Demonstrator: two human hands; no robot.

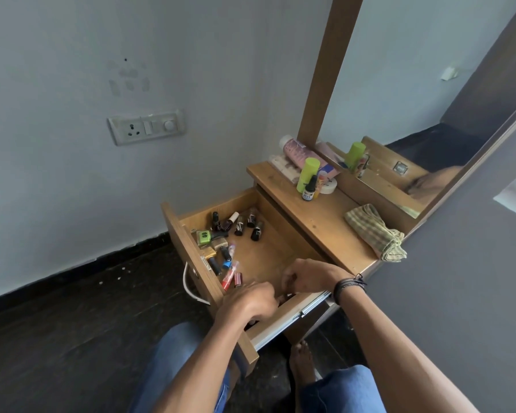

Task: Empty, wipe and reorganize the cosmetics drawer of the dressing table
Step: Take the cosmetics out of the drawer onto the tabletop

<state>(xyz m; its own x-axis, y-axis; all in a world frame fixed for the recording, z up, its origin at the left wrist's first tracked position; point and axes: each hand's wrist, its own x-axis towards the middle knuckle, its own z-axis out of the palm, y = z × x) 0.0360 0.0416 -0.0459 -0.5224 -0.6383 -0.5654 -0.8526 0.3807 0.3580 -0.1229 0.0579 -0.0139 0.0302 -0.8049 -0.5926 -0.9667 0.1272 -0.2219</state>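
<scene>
Reaching forward over knees in blue jeans (176,359) and a bare foot (303,365) on the dark floor (57,338), both hands work at the near end of the pulled-out drawer (280,251). The left hand (248,302) hangs over the drawer's near corner with its fingers curled downward. The right hand (307,278), with black bands (349,286) on its wrist, sits just beside it inside the drawer, fingers bent inward. Whether either of the hands grasps anything I cannot tell, since the fingertips are hidden behind the knuckles and the drawer's side.

Further in, the cosmetics lie bunched along the drawer's front panel and into its far corner. A red tube (228,278) is nearest the left hand, then a blue bottle (227,265), a green bottle (204,235) and a cluster of dark nail-polish bottles (245,226) beyond.

Past the drawer, the desk (319,216) carries a folded green checked cloth (376,231) toward its right end. At its far left stand a lime-capped can (308,171), a small dark dropper bottle (309,190) and a white round tin (328,186), with a pink tube (298,150) lying behind them. A wood-framed mirror (414,99) rises behind the desk, and a switch plate (146,128) sits on the pale wall to the left.
</scene>
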